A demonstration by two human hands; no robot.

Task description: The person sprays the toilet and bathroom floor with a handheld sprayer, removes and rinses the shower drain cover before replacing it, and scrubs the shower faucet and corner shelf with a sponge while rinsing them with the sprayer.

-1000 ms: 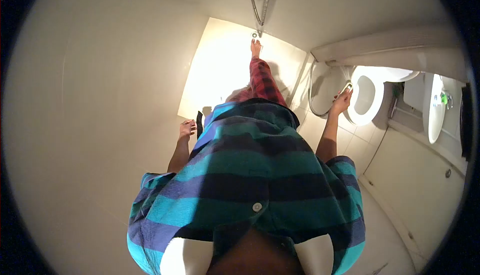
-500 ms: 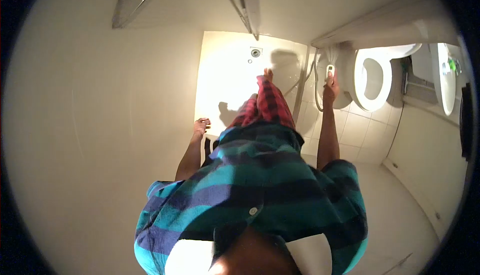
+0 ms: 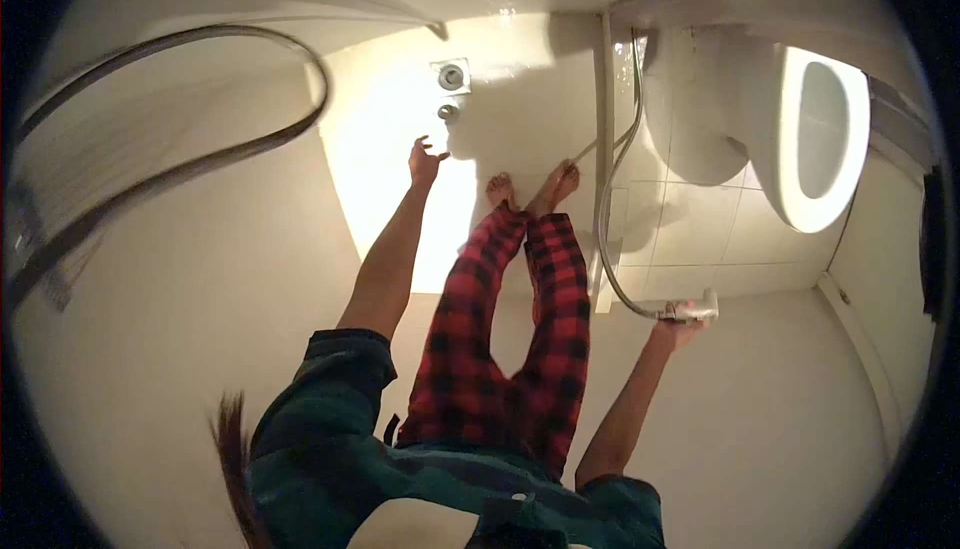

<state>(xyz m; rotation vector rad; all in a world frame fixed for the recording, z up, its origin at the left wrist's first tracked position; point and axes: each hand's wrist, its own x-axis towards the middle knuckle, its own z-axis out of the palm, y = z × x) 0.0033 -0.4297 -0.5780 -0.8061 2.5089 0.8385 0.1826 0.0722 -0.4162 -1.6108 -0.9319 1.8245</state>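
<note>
In the head view, my right hand (image 3: 685,333) is closed around a white hand-held sprayer (image 3: 708,305) with a trigger-style head. A flexible metal hose (image 3: 603,219) runs from it, curving forward along a low ledge toward the wall. No water jet shows at the nozzle. My left hand (image 3: 425,162) reaches forward over the brightly lit shower floor (image 3: 400,229), fingers apart, holding nothing. Past its fingertips are a small round fitting (image 3: 446,111) and a square floor drain (image 3: 451,76). My bare feet stand on this floor, below red-and-black checked trousers (image 3: 460,319).
A white toilet (image 3: 785,149) with its bowl open stands at the right, on a tiled floor (image 3: 695,224). The raised ledge (image 3: 604,109) separates it from the shower floor. Another hose (image 3: 225,144) loops close by at the left, near the wall.
My right hand has drawn the sprayer back from beside the toilet, and its water jet is gone. My left hand has moved forward toward the drain. The view has shifted, showing both feet.
</note>
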